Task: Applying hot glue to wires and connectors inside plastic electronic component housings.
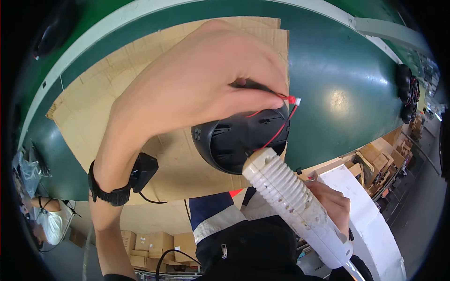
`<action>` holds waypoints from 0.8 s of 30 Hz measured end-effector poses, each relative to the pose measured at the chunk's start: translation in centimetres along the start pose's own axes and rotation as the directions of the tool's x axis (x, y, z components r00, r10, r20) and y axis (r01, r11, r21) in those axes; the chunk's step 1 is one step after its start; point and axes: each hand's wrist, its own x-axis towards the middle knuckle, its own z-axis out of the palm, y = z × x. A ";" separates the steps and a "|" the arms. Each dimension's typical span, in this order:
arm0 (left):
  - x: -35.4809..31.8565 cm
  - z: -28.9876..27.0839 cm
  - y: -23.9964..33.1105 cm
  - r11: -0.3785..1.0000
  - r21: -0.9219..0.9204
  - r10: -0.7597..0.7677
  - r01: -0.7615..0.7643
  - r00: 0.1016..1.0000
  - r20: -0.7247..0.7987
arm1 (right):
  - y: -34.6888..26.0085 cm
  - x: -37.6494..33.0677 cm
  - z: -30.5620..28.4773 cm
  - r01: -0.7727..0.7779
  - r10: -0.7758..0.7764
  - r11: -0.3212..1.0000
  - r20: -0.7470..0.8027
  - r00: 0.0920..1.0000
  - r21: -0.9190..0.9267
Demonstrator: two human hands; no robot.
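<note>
My left hand [220, 70] reaches over a round black plastic housing [220, 152], thumb and fingers pinched on a thin red wire [287, 122]. A small red and white connector [295, 100] sticks out past the fingertips. The wire runs down into the housing, whose inner side with ribs and slots faces up. From the lower right comes a white hot glue gun [300, 206] with a ribbed barrel, its tip at the housing's near edge. Behind it my right hand [332, 202] is closed on its handle, fingers partly hidden. The barrel hides where tip and wire meet.
Flat cardboard [173, 173] lies under the housing on the green table [323, 89]. Several black round parts with wires [408, 93] sit at the far right edge. Boxes [159, 246] stand below the table. Another person [51, 225] is at lower left.
</note>
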 end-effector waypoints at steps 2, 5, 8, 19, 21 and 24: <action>0.1 0.5 -0.2 0.992 -0.086 -0.095 0.094 0.995 -0.001 | -0.5 0.2 0.4 -0.027 0.023 0.995 -0.034 0.999 -0.095; 0.0 0.4 0.1 0.966 -0.121 -0.229 0.228 0.973 0.002 | -1.2 0.4 0.5 -0.088 0.080 0.984 -0.058 0.995 -0.156; 0.0 0.2 0.3 0.975 -0.072 -0.209 0.211 0.977 0.032 | -1.3 0.3 0.8 -0.135 0.123 0.973 -0.076 0.990 -0.189; -0.3 0.7 0.4 0.965 -0.127 -0.232 0.228 0.972 -0.019 | -0.9 0.1 1.4 -0.237 0.234 0.972 -0.135 0.963 -0.004; -0.3 0.6 0.4 0.965 -0.128 -0.234 0.230 0.972 -0.017 | -0.9 0.2 1.3 -0.203 0.192 0.971 -0.094 0.977 -0.125; -0.3 0.6 0.4 0.963 -0.131 -0.238 0.235 0.971 -0.011 | -0.8 0.2 1.5 -0.209 0.201 0.976 -0.109 0.973 -0.065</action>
